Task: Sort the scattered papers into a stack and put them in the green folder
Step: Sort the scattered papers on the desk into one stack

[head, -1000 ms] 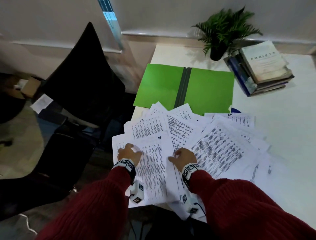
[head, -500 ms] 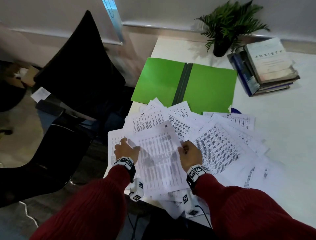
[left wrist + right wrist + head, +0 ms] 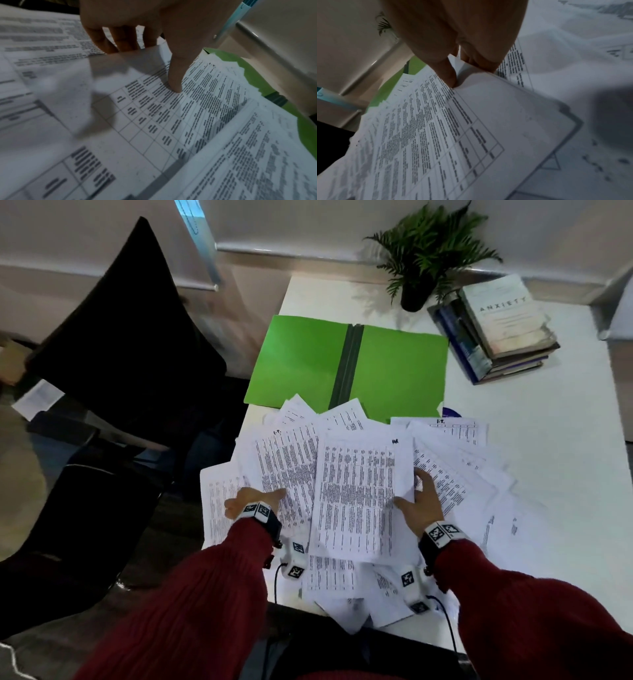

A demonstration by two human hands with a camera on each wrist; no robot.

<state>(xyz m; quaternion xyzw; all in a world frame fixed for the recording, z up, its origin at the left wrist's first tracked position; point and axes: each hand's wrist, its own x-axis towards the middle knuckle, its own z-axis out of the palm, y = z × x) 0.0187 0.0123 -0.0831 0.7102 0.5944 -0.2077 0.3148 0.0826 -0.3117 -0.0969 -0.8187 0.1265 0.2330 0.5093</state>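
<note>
Right hand pinches a lifted sheet, left hand grips a second sheet; loose papers overhanging the table could be dragged off

1. Top book of the pile right of the green folder: cover title "ANXIETY"; the smaller lines beneath we cannot read.
2. Sheet one, in front of the folder's left half: hand-lettered "I.T." at its head.
3. Sheet two, in front of the folder's right corner: "I.T." again.
4. Sheet three, in front of the folder's spine — a dark two-letter mark at its top corner, perhaps "HR"; we cannot be sure.
5. Small print on all three: blurred in every view.
6. Wristbands, well in front of the folder — square black-and-white coded tags, no letters.
</note>
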